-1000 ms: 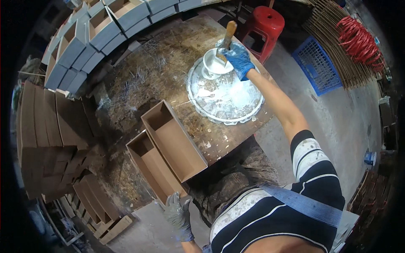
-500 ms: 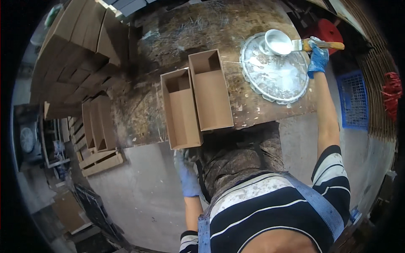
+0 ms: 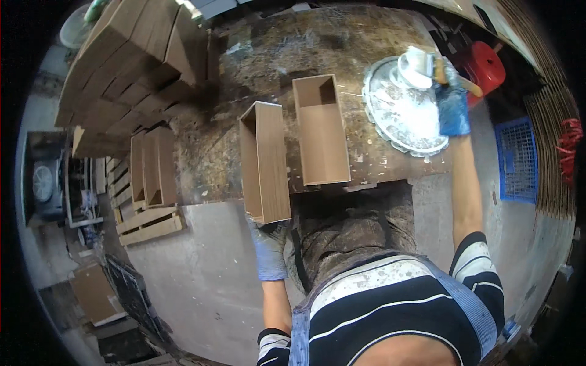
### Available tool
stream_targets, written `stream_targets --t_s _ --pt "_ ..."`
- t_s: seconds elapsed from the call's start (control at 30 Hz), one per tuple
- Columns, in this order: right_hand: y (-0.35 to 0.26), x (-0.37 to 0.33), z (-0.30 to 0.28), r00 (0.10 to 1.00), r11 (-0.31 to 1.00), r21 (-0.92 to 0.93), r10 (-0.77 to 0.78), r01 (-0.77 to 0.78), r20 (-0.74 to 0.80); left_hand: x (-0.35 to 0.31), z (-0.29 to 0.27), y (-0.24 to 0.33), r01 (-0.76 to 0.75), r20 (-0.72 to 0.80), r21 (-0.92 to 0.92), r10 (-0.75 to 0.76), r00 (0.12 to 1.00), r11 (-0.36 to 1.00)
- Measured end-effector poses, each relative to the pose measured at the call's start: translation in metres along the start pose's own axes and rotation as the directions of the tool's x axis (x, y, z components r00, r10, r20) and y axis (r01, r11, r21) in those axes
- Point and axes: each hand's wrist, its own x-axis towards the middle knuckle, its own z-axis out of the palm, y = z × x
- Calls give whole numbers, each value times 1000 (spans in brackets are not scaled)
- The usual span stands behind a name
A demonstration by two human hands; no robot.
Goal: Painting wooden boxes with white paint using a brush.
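Observation:
My left hand (image 3: 267, 251), in a pale glove, is closed on the near end of a narrow brown cardboard box (image 3: 273, 161). That box is rolled toward its left side, so its outer right wall faces up. A second open box (image 3: 323, 143) lies beside it, apart, its hollow upward. My right hand (image 3: 453, 104), in a blue glove and smeared by motion, grips a paintbrush (image 3: 439, 70) with a yellowish handle. The white-coated bristles are at a small white bowl (image 3: 410, 76). Under the bowl is a round, white-smeared tray (image 3: 390, 125) with a scalloped rim.
Brown boxes (image 3: 131, 67) are stacked high at the left of the worn wooden table (image 3: 262, 61). More boxes (image 3: 155, 168) sit on a wooden pallet (image 3: 149, 226). A red stool (image 3: 486, 66), a blue crate (image 3: 516, 160) and stacked cardboard sheets (image 3: 558, 140) stand at right.
The left box has rolled leftward in my left hand and come apart from the second box. My right hand has drawn nearer the bowl, and the brush has tipped.

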Motion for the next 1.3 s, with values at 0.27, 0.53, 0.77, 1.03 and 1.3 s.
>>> stream_targets --t_s 0.27,0.53,0.77,1.03,1.3 --pt "182 -101 156 733 866 -385 484 -320 478 -10 -33 22 148 195 -350 -83 977 925" --pt "231 -74 190 797 880 -435 120 191 592 -4 -75 22 -303 316 830 52 947 467" --pt "224 -173 173 401 765 -421 232 487 886 -8 -65 27 -46 529 72 0 848 996" --pt "216 -221 170 422 771 -629 606 -102 674 -3 -101 18 -35 291 198 -24 956 979" --pt "251 -4 223 813 779 -607 244 161 529 -7 -66 31 200 197 -258 -151 969 945"
